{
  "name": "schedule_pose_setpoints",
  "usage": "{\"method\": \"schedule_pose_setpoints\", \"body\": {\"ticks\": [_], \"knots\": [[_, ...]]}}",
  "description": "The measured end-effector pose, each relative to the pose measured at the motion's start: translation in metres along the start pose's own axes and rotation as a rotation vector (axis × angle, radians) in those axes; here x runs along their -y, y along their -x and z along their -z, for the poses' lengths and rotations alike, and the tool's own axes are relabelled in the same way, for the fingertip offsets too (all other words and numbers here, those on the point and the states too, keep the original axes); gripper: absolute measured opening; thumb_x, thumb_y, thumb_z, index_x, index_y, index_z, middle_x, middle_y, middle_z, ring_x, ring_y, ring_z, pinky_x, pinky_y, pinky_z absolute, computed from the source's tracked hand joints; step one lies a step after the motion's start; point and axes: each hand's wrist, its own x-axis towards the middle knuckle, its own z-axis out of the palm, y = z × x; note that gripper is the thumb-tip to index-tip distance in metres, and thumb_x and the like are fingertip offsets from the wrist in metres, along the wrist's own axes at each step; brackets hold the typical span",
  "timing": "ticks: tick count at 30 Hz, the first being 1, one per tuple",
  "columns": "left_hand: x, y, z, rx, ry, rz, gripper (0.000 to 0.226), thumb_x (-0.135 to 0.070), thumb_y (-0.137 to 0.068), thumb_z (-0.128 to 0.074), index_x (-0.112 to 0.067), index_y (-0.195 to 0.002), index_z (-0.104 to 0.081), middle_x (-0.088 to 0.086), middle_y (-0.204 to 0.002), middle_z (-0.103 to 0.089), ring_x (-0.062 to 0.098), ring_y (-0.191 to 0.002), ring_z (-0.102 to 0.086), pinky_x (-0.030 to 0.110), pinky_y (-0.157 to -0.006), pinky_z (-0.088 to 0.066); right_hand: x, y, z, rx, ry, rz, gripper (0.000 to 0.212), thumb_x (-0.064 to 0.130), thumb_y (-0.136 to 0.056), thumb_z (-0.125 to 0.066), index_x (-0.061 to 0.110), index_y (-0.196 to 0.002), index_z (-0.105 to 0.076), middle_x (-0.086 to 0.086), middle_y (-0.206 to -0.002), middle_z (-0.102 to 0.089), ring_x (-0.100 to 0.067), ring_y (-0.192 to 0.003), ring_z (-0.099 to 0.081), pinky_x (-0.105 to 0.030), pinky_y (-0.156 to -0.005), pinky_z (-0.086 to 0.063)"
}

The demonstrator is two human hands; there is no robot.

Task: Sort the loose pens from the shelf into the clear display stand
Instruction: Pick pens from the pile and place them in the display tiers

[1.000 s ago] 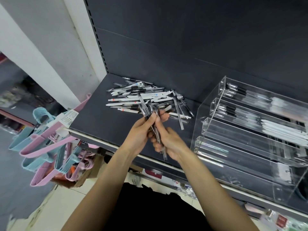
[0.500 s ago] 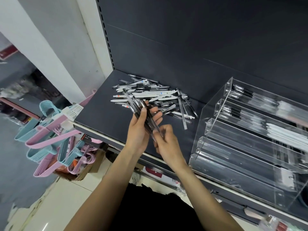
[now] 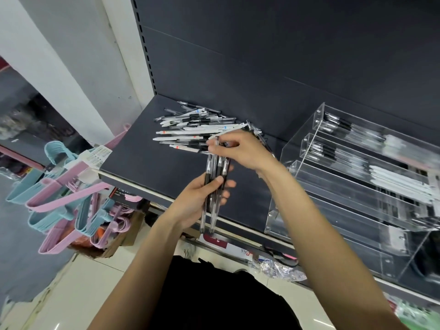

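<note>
The left hand (image 3: 190, 201) gripped a bundle of clear black-grip pens (image 3: 215, 186) upright; the right hand (image 3: 240, 151) pinched 1 pen's top, above the pile of loose black and white pens (image 3: 190, 129).

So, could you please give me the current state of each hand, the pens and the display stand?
Left hand: grips a bundle of clear pens.
Bundle of clear pens: held roughly upright above the shelf edge.
Right hand: pinches a pen at the pile.
Pile of loose pens: scattered on the shelf.
Clear display stand: upper tiers hold pens, lowest tiers look unfilled.
</note>
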Motion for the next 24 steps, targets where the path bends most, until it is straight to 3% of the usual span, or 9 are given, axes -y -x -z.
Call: {"method": "schedule_pose_setpoints", "body": {"ticks": [2, 3, 6, 9, 13, 16, 19, 22, 24], "knots": [[-0.001, 0.001, 0.002, 0.007, -0.019, -0.015, 0.032, -0.012, -0.099, -0.041, -0.012, -0.129, -0.054, 0.000, -0.086, -0.067, 0.010, -0.068, -0.056, 0.021, -0.064, -0.049, 0.007, -0.005, 0.004, 0.053, -0.126, -0.033, 0.023, 0.034, -0.080, -0.072, 0.011, -0.083, -0.071, 0.001, -0.072, -0.058, -0.004, -0.069, -0.047, -0.020, -0.066, -0.036], [-0.002, 0.001, 0.003, 0.010, -0.027, -0.016, 0.032, -0.012, -0.099, -0.041, -0.012, -0.129, -0.054, -0.001, -0.085, -0.067, 0.009, -0.068, -0.055, 0.021, -0.064, -0.049, 0.011, -0.004, 0.006, 0.030, -0.181, -0.029, 0.021, 0.031, -0.080, -0.072, 0.010, -0.080, -0.070, 0.002, -0.070, -0.060, -0.002, -0.068, -0.050, -0.017, -0.066, -0.036], [0.001, 0.003, 0.010, 0.044, -0.044, 0.025, 0.031, -0.012, -0.098, -0.043, -0.013, -0.127, -0.056, -0.003, -0.080, -0.061, 0.008, -0.066, -0.052, 0.022, -0.063, -0.047, 0.020, -0.002, 0.013, -0.221, -0.408, 0.022, 0.011, 0.021, -0.085, -0.068, 0.010, -0.084, -0.067, 0.010, -0.067, -0.060, 0.007, -0.056, -0.050, -0.008, -0.058, -0.037], [0.010, 0.003, 0.015, -0.028, 0.076, 0.031, 0.032, -0.010, -0.099, -0.041, -0.012, -0.128, -0.055, -0.001, -0.079, -0.057, 0.008, -0.065, -0.050, 0.020, -0.062, -0.046, 0.025, 0.007, 0.025, -0.486, -0.420, 0.056, 0.018, 0.020, -0.090, -0.061, 0.016, -0.073, -0.058, 0.008, -0.055, -0.051, -0.002, -0.049, -0.043, -0.017, -0.053, -0.036], [0.009, -0.006, 0.019, -0.194, 0.371, -0.071, 0.031, -0.008, -0.100, -0.038, -0.011, -0.126, -0.054, 0.002, -0.084, -0.063, 0.010, -0.066, -0.057, 0.021, -0.063, -0.052, 0.012, 0.034, 0.008, -0.619, -0.414, 0.061, 0.013, 0.015, -0.089, -0.060, 0.024, -0.080, -0.060, 0.003, -0.066, -0.065, -0.009, -0.054, -0.054, -0.023, -0.059, -0.042], [0.002, -0.016, 0.012, -0.233, 0.451, -0.143, 0.027, -0.008, -0.101, -0.036, -0.015, -0.115, -0.058, 0.004, -0.092, -0.069, 0.012, -0.074, -0.067, 0.021, -0.066, -0.055, -0.002, 0.054, -0.034, -0.693, -0.437, 0.050, 0.015, 0.015, -0.088, -0.062, 0.030, -0.087, -0.062, 0.005, -0.081, -0.070, -0.010, -0.072, -0.066, -0.022, -0.067, -0.045], [-0.003, -0.025, 0.002, -0.232, 0.477, -0.175, 0.024, -0.008, -0.101, -0.036, -0.008, -0.114, -0.056, 0.006, -0.100, -0.073, 0.017, -0.090, -0.071, 0.025, -0.078, -0.057, -0.010, 0.065, -0.073, -0.848, -0.362, 0.054, 0.010, 0.013, -0.088, -0.064, 0.023, -0.091, -0.066, 0.012, -0.086, -0.069, -0.003, -0.083, -0.065, -0.016, -0.073, -0.048], [-0.005, -0.031, -0.005, -0.186, 0.505, -0.162, 0.026, -0.011, -0.102, -0.033, -0.006, -0.120, -0.051, 0.009, -0.110, -0.070, 0.020, -0.103, -0.067, 0.034, -0.092, -0.053, -0.018, 0.067, -0.096, -0.904, -0.249, 0.035, 0.010, 0.014, -0.088, -0.064, 0.017, -0.097, -0.068, 0.014, -0.089, -0.069, -0.006, -0.087, -0.064, -0.025, -0.077, -0.052], [-0.004, -0.032, -0.007, -0.167, 0.522, -0.129, 0.028, -0.012, -0.103, -0.030, -0.009, -0.118, -0.053, 0.010, -0.112, -0.069, 0.020, -0.104, -0.067, 0.033, -0.091, -0.054, -0.022, 0.069, -0.102, -0.919, -0.207, 0.019, 0.012, 0.013, -0.087, -0.065, 0.017, -0.098, -0.069, 0.012, -0.092, -0.069, -0.005, -0.088, -0.064, -0.029, -0.077, -0.054]]}}
